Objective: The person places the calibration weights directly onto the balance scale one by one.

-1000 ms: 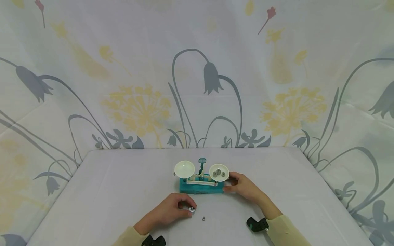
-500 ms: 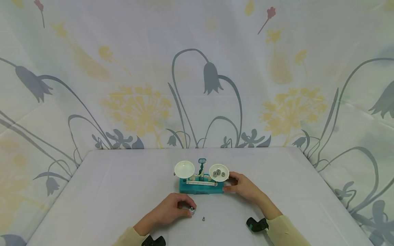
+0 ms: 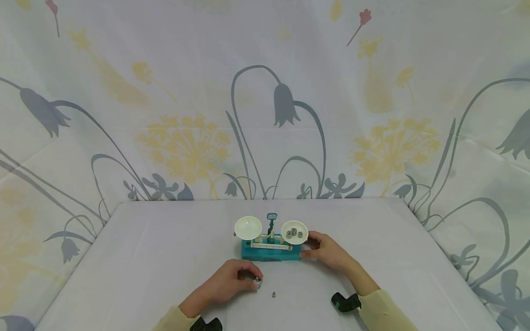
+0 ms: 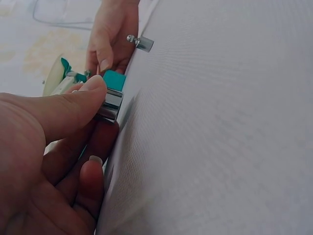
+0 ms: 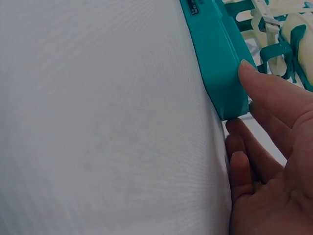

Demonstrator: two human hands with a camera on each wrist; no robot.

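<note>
A teal balance scale [image 3: 269, 255] with two cream pans stands on the white-covered table. My right hand [image 3: 329, 252] holds the right end of its base, thumb on the front edge and fingers behind, as the right wrist view shows. Three metal weights [image 3: 294, 231] lie in the right pan [image 3: 295, 224]; the left pan [image 3: 248, 227] bears nothing. My left hand [image 3: 229, 281] pinches a shiny cylindrical weight [image 4: 113, 105] between thumb and fingers, low over the cloth in front of the scale. A smaller knobbed weight [image 3: 273, 294] stands by itself to the right of that hand.
The white cloth [image 3: 145, 257] covers the table up to a flower-patterned curtain [image 3: 265, 115] behind it. Black wrist devices [image 3: 346, 302] sit at both cuffs. The scale's upright pointer [image 3: 271, 223] rises between the pans.
My left hand has shifted very slightly left, and the weight in it has turned a little. The right hand, the scale and the small weight stay put.
</note>
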